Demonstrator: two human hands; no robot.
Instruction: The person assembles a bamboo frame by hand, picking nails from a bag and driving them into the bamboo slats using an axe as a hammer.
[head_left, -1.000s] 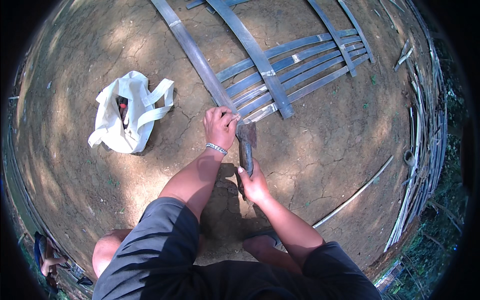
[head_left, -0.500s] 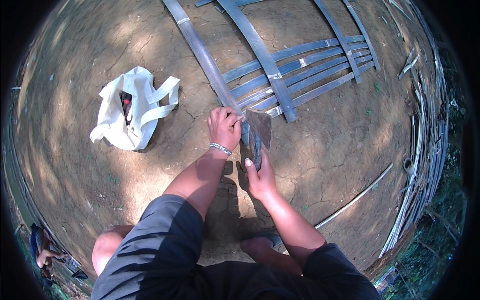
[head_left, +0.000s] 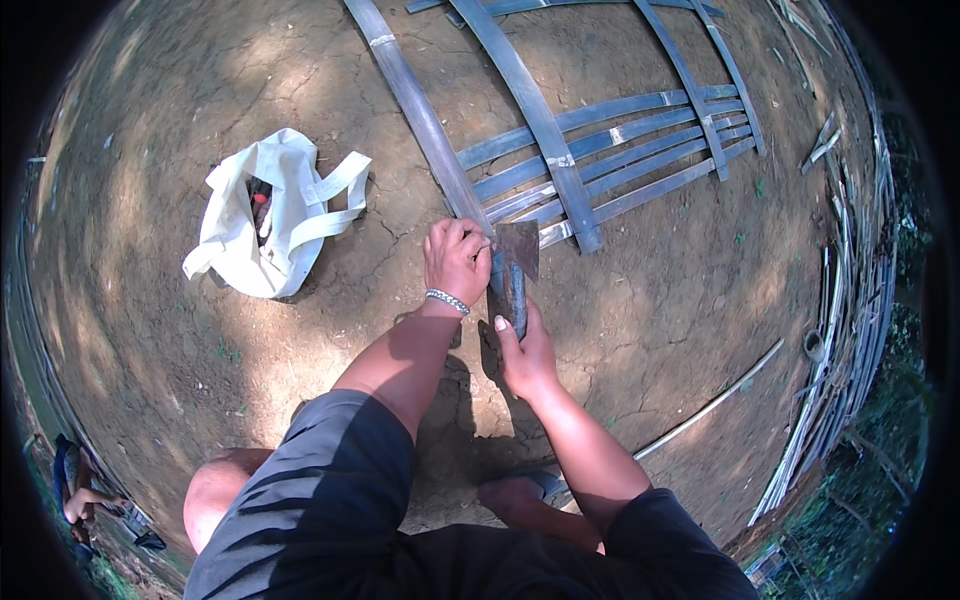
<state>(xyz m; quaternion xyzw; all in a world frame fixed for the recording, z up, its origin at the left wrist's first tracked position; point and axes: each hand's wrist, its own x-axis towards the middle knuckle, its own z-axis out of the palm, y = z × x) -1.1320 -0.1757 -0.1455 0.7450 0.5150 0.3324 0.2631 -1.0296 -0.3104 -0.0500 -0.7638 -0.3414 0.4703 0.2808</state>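
Observation:
My left hand (head_left: 457, 262), with a chain bracelet at its wrist, is closed around the near end of a long bamboo strip (head_left: 428, 120). My right hand (head_left: 526, 358) grips the dark handle of a broad-bladed chopper (head_left: 519, 246), its thumb lying along the handle. The chopper's rusty brown blade stands just right of my left fingers, by the strip's end. Whether the edge touches the strip I cannot tell. Beyond my hands lies a lattice of crossed bamboo strips (head_left: 545, 130), some with pale bands at the joints.
A white cloth bag (head_left: 290, 175) with tools inside sits at the left. One thin pole (head_left: 710, 400) lies to the right, near a pile of bamboo poles (head_left: 840, 340). Another person (head_left: 78, 485) shows at the far lower left. My foot (head_left: 515, 497) is below my hands.
The chopper's blade has turned slightly and now stands more upright. Both hands keep their grips; the whole view has shifted a little.

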